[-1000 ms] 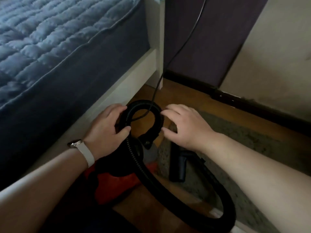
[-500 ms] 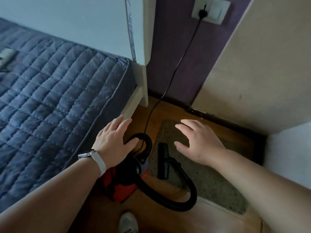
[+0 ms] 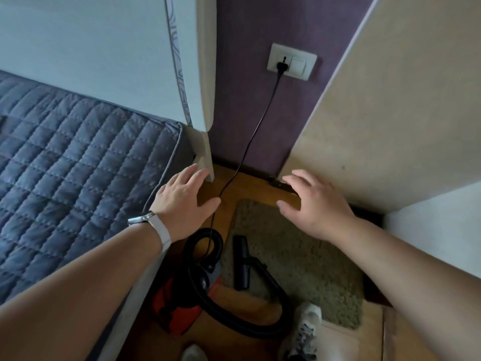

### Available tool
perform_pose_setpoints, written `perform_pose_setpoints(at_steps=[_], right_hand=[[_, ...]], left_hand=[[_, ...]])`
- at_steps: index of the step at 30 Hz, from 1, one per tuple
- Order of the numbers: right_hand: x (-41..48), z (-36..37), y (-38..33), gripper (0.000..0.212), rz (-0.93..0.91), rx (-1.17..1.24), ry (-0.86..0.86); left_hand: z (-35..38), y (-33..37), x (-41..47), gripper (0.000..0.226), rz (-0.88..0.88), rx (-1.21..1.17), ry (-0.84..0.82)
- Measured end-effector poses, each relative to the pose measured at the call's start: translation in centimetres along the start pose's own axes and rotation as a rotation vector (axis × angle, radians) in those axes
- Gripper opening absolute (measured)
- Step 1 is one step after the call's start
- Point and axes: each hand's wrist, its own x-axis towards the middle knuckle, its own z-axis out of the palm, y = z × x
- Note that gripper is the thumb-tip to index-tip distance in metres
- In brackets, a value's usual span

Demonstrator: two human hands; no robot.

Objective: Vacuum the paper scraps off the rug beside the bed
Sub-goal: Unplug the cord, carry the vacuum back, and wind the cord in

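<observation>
A red and black vacuum cleaner (image 3: 174,306) sits on the wooden floor beside the bed (image 3: 78,173). Its black hose (image 3: 260,327) loops over the floor to the black floor nozzle (image 3: 240,264), which lies on the shaggy olive rug (image 3: 312,277). No paper scraps show on the rug. My left hand (image 3: 182,201), a watch on its wrist, hovers above the bed's corner with relaxed fingers and holds nothing. My right hand (image 3: 315,204) hovers over the rug's far end, fingers loosely spread, also holding nothing.
The vacuum's black cord (image 3: 250,144) runs up the purple wall to a socket (image 3: 282,65). A white headboard (image 3: 192,74) stands at the bed's end. A beige cabinet (image 3: 390,113) borders the rug on the right. My shoes (image 3: 304,332) stand near the hose.
Both hands have let go of the hose loop and risen away from the vacuum. The view has pulled up and back, so the socket and more of the bed show.
</observation>
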Motion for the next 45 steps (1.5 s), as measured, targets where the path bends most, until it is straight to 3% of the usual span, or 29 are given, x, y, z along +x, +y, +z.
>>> perform_pose_setpoints(at_steps=[19, 26, 36, 45], right_hand=[[14.4, -7.9, 14.6, 0.066, -0.255, -0.006, 0.094], [18.2, -8.0, 13.9, 0.07, -0.3, 0.004, 0.109], [21.4, -7.2, 13.6, 0.077, -0.309, 0.01, 0.115], [21.7, -6.8, 13.7, 0.063, -0.321, 0.015, 0.175]], left_hand=[[0.4, 16.9, 18.6, 0.062, -0.169, -0.08, 0.119], [-0.2, 17.5, 24.0, 0.06, -0.161, -0.004, 0.163], [1.1, 16.5, 27.6, 0.041, -0.145, -0.204, 0.159], [1.6, 16.6, 27.0, 0.046, -0.128, -0.143, 0.319]])
